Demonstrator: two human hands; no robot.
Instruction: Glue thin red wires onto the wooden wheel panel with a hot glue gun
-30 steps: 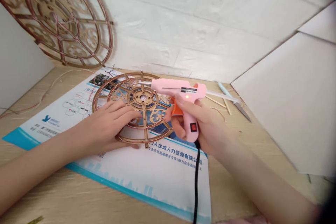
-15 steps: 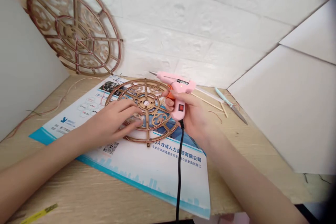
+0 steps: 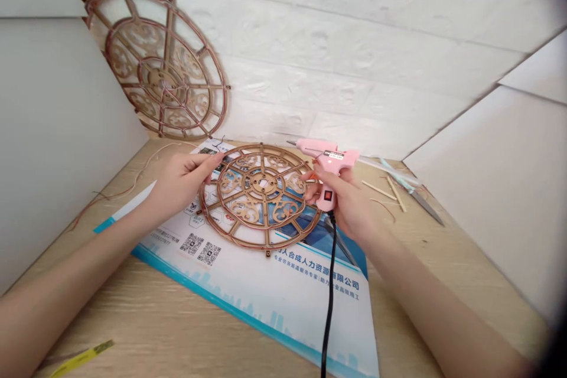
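Note:
A round bronze-coloured openwork frame [image 3: 264, 212] with scrollwork panels and spokes lies flat on a printed white-and-blue sheet [image 3: 248, 280]. At its upper-left rim, the thumb and fingers of my left hand [image 3: 188, 174] are pinched together; whether a thin wire is also between them I cannot tell. My right hand [image 3: 348, 201] is wrapped around the handle of a pink hot glue gun [image 3: 330, 156]. The gun's metal nozzle points left, above the frame's far right side. Its black cord [image 3: 330, 289] hangs down across the sheet.
A second round openwork frame [image 3: 166, 77] leans against the white wall on the left. Thin reddish wire [image 3: 133, 180] trails over the wooden tabletop [image 3: 177, 319]. A pointed blade [image 3: 427, 207] with a light-blue handle and thin wooden sticks [image 3: 396, 194] lie right; yellow tape [image 3: 82, 360] lies front left.
My left hand has gone from resting over the frame to pinching at its upper-left rim. The glue gun stays in my right hand. The whole view has shifted.

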